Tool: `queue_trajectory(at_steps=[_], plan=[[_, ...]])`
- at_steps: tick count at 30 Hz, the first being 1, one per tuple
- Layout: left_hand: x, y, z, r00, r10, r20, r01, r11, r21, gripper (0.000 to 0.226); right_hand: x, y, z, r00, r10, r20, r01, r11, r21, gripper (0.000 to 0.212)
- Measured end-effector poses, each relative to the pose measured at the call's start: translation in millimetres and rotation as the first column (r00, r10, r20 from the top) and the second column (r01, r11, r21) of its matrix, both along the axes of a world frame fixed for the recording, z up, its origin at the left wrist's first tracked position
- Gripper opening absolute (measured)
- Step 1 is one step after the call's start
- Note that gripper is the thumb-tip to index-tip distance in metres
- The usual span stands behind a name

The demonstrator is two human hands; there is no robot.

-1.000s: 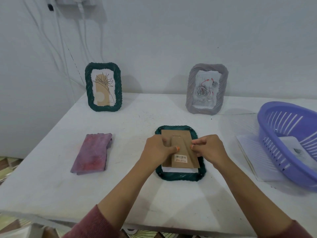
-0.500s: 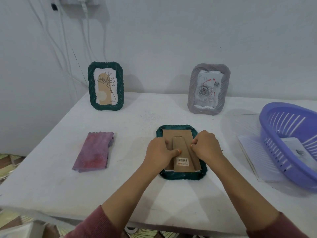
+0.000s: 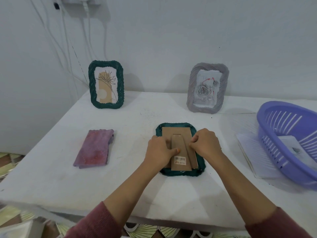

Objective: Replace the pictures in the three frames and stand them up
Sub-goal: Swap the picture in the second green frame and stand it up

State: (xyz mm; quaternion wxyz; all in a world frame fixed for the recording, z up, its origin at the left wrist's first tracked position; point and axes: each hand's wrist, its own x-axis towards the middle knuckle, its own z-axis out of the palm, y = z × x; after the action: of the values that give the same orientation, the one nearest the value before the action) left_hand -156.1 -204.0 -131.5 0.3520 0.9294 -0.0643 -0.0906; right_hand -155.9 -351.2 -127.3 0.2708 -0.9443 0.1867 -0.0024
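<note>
- The white table (image 3: 51, 177) carries everything; its top looks matt, so a frame laid on it should stay put under light pressure.
- A purple basket (image 3: 291, 117) sits at the right edge with a sheet of paper inside, and more white sheets (image 3: 248, 148) lie just beside it, probably the pictures; these would be thin, floppy and easy to crease, best lifted by an edge.
- Two frames stand upright at the back, well apart: a green frame (image 3: 106, 64) on the left and a grey frame (image 3: 193, 93) on the right, each showing a picture.
- The third frame (image 3: 175, 125), green with a rope-like rim, lies face down in the middle, near the front edge. It looks light and stiff; the rim gives the surest hold for lifting.
- Its cardboard back (image 3: 176, 131) fills the opening, with the fold-out stand (image 3: 180, 145) and a barcode sticker on top. The card is thin and could bend or tear at the hinge, so press near its edges.
- A folded pink cloth (image 3: 94, 148) lies to the left, soft and untouched.
- The left hand (image 3: 159, 152) rests on the back's left side, thumb on the stand.
- The right hand (image 3: 205, 145) has its fingers curled, pinching at the back's right edge; what it pinches is too small to tell.
</note>
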Motion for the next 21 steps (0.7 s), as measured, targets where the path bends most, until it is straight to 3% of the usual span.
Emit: queue_trajectory(at_steps=[5,8,10,12,15,21], plan=[[-5.8,8.7,2.9,0.995,0.071,0.075,-0.066,0.996,-0.064,0.033,-9.3,-16.8,5.5,0.996,-0.023,0.092,0.013,0.994,0.108,0.021],[-5.2,20.7,-1.0,0.997,0.054,0.055,-0.057,0.997,0.043,0.012,-16.7,-25.4,4.2,1.0,-0.001,0.016,-0.003,0.968,0.25,0.019],[-3.5,24.5,-4.3,0.999,0.025,0.039,-0.028,0.995,0.094,0.026,-21.4,-25.0,2.6,1.0,0.013,-0.014,-0.007,0.929,0.37,0.015],[-2.4,25.5,-6.4,0.999,0.027,0.021,-0.028,0.996,0.083,0.024,-25.3,-22.4,0.9,1.0,0.008,-0.009,-0.004,0.908,0.418,0.014],[-1.2,30.0,-5.4,0.999,0.046,-0.001,-0.046,0.999,0.024,0.036,-30.0,-19.1,-0.9,1.0,0.015,0.013,-0.019,0.908,0.419,0.013],[-3.9,37.0,-1.0,0.996,0.073,-0.043,-0.074,0.997,-0.027,0.027,-36.1,-15.8,-0.7,0.997,0.073,0.003,-0.07,0.943,0.327,0.007]])
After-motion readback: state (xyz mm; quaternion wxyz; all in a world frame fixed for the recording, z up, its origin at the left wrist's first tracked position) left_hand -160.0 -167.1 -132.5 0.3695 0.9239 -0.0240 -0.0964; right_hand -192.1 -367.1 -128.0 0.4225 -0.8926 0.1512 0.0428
